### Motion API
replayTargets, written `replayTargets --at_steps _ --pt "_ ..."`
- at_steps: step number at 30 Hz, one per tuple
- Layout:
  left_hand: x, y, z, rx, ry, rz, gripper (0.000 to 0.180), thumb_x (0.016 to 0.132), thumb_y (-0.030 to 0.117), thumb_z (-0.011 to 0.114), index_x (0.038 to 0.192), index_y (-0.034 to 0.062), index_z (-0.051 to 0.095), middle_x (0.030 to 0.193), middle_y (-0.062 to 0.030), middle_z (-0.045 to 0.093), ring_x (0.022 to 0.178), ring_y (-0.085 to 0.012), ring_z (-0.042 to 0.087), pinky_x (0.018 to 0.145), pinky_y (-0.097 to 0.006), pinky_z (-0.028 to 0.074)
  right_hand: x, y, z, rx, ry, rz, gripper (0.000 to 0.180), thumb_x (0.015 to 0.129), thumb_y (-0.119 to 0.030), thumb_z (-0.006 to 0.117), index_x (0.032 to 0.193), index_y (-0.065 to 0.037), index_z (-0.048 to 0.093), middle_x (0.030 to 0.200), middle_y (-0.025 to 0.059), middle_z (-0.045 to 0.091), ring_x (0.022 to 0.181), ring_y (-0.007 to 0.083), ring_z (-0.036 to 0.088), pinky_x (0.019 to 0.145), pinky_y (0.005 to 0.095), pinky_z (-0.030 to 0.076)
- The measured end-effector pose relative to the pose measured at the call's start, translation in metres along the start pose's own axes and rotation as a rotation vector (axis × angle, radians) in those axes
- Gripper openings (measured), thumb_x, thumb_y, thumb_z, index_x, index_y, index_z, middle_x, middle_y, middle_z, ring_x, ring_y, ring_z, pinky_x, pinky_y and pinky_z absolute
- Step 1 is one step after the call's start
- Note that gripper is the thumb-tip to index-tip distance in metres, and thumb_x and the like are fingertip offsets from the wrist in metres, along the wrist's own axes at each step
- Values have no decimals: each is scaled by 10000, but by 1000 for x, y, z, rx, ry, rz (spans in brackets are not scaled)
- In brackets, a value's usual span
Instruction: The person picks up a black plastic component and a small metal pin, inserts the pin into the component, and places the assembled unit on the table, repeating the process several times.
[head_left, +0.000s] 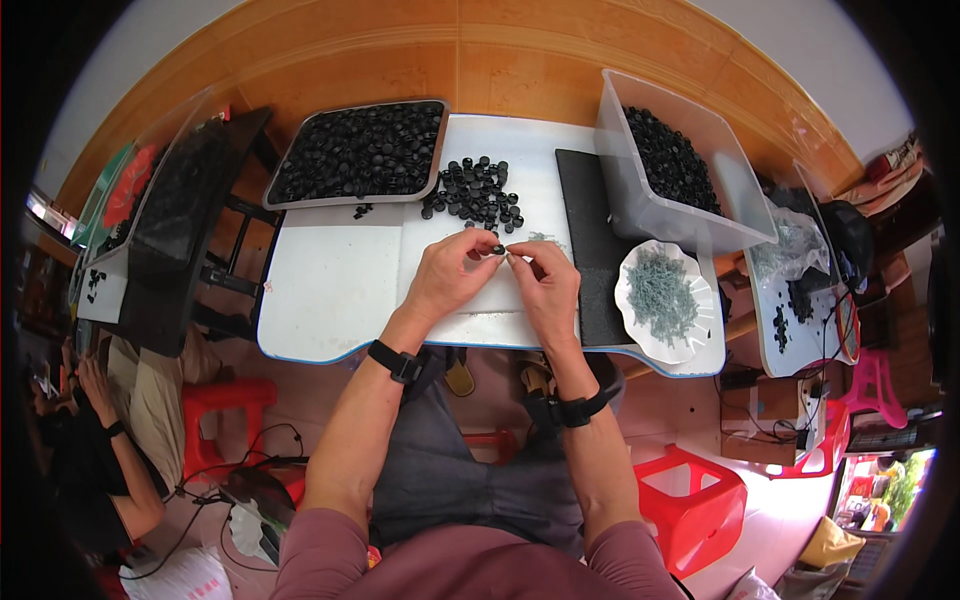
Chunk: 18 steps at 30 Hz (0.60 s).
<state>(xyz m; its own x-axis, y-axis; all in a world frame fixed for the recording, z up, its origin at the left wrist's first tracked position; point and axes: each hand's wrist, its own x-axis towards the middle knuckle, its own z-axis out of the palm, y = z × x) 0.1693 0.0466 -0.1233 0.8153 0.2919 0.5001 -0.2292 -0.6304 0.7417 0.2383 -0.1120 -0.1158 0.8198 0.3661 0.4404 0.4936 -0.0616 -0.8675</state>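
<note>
Over the near middle of the white table, my left hand (448, 272) pinches a small round black cap (498, 249) between thumb and fingers. My right hand (547, 285) meets it from the other side, thumb and forefinger pressed together at the cap; whatever they hold is too small to make out. Just beyond my fingers lies a loose pile of similar black caps (470, 190). To the right, a white scalloped plate (703, 318) carries a heap of tiny grey-green pieces (660, 295), with a few more scattered close to my right hand.
A metal tray (290, 203) full of black caps stands back left. At the right, a clear plastic bin (690, 225) of black parts sits beside a dark mat (590, 260). Red stools (690, 505) flank me. Another person (110, 440) sits at far left; cables (230, 470) trail nearby.
</note>
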Motion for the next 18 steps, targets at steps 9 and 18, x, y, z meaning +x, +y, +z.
replayTargets --at_steps 9,18 --pt "-1 4 2 -30 -60 -47 243 881 58 782 1104 28 691 943 -111 793 914 -228 791 755 -308 615 1 0 -2 -30 -36 11 115 883 8 741 995 -15 751 914 75 716 653 135 618 610 272 496" --pt "-2 -1 1 -124 -67 -70 187 895 59 762 1067 21 698 958 -104 785 892 -230 788 749 -308 613 1 5 -1 38 -42 -10 169 872 -16 770 1040 -15 748 934 57 715 637 105 588 607 252 482"
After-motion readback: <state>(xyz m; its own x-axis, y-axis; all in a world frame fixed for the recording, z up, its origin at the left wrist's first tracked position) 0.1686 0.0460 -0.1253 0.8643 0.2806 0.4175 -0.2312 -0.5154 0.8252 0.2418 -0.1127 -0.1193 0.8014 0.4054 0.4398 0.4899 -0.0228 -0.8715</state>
